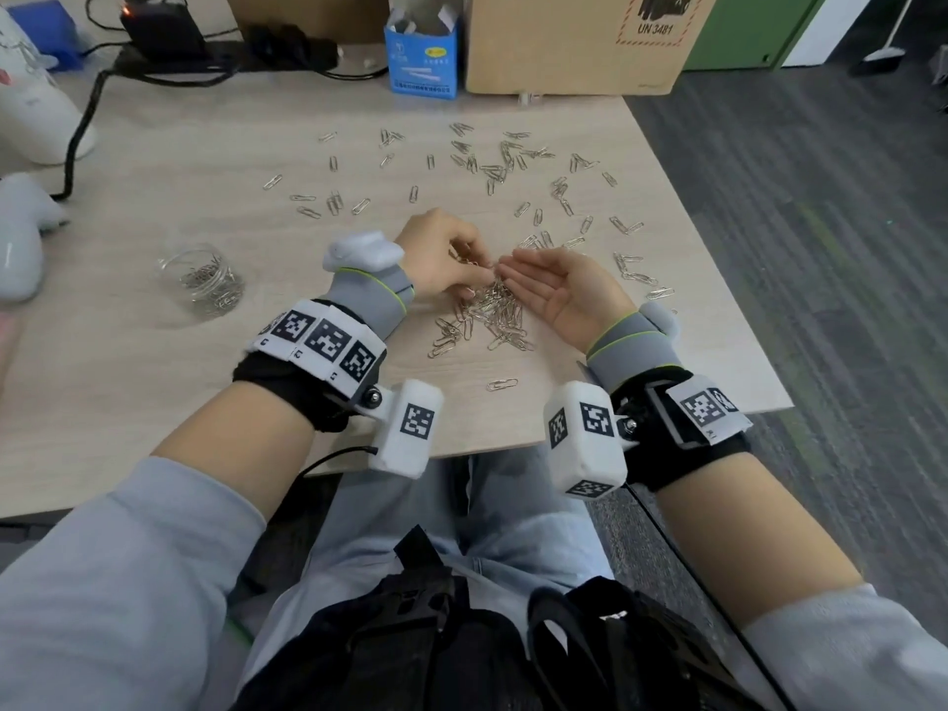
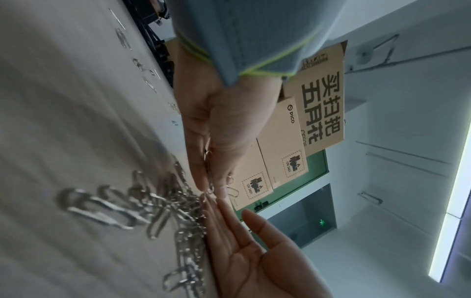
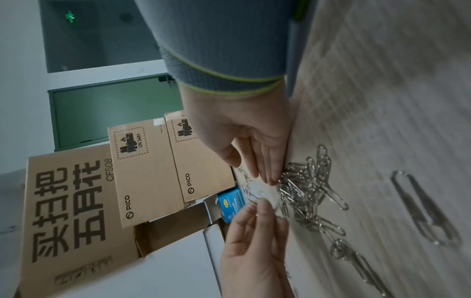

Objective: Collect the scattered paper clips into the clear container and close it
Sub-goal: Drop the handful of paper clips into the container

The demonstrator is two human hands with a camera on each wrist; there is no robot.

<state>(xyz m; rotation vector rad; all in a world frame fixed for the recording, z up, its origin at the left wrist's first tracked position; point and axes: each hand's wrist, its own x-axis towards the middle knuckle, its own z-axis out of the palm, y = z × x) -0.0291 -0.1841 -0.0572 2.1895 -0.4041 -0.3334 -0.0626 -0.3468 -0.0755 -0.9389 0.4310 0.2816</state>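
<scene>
Clear container (image 1: 202, 279) head-only, left hand (image 1: 441, 256) pinching clips (image 2: 208, 171)

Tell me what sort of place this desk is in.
Probably an office or lab workroom: a pale wood-look desk over grey striped carpet, brown cardboard shipping boxes stacked at the back, and a black power adapter with cables.

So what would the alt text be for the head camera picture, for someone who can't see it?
Two hands meet over a pile of paper clips on a table: the left hand pinches clips, the right hand lies palm-up. A clear container stands left.
</scene>
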